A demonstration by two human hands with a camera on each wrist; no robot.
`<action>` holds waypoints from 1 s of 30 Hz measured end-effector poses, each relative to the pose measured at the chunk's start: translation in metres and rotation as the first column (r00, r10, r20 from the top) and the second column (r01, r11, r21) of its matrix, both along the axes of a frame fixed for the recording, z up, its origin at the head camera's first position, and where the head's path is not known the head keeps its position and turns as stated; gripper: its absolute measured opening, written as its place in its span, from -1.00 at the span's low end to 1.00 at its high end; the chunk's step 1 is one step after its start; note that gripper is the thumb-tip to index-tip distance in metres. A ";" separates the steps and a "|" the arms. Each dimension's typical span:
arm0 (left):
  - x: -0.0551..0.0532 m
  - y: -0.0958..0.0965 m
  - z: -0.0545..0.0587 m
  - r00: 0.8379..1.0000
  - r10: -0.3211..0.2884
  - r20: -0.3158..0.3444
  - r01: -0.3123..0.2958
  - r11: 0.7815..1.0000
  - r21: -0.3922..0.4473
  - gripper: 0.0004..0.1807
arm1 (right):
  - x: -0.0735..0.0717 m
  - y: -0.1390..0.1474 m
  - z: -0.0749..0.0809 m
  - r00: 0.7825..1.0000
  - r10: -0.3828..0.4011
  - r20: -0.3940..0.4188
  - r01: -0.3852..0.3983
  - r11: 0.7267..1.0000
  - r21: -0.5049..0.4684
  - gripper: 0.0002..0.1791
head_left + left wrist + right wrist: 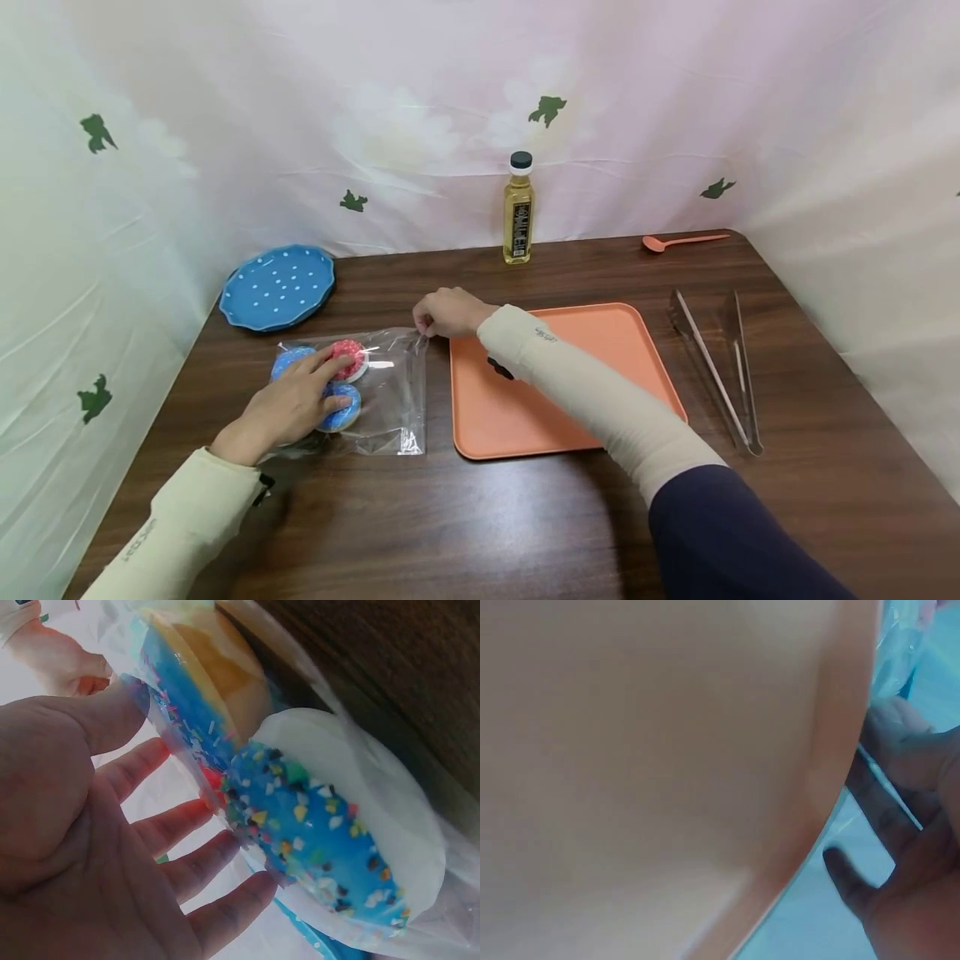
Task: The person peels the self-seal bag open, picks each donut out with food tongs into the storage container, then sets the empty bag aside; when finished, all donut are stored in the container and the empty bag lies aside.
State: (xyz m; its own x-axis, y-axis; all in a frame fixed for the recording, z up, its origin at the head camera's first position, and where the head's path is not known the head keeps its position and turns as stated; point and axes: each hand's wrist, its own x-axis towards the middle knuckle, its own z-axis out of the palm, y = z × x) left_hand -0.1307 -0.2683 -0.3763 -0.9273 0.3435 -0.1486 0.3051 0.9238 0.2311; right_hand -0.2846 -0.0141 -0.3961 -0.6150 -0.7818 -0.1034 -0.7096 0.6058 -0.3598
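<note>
A clear zip bag (386,392) lies flat on the table, left of the orange tray. Inside it are toy-like doughnuts: one red-topped (350,357), one blue-topped (345,410) and another blue one (288,360) partly under the fingers. My left hand (288,406) rests over the bag, its fingers spread and touching the doughnuts through the plastic. In the left wrist view, a blue doughnut with coloured sprinkles (322,832) shows close to the fingertips. At the bag's far right corner, by the zip edge, my right hand (452,312) pinches the plastic between thumb and fingers.
The orange tray (517,417) lies under my right forearm. Blue dotted plates (277,287) sit at the back left. An oil bottle (518,212) stands upright at the back. Metal tongs (712,358) and an orange spoon (675,241) lie to the right.
</note>
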 end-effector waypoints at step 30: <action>-0.003 -0.004 0.003 0.999 0.017 0.034 -0.018 1.000 0.020 -0.31 | 0.025 -0.017 0.011 0.972 0.219 -0.087 -0.214 0.975 0.064 -0.79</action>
State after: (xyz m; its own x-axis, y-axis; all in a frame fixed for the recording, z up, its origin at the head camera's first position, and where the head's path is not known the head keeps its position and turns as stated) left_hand -0.1339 -0.2721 -0.3729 -0.9278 0.3304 -0.1733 0.2805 0.9240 0.2601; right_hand -0.2595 -0.0308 -0.3850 -0.4405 -0.8922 -0.0997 -0.8548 0.4508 -0.2571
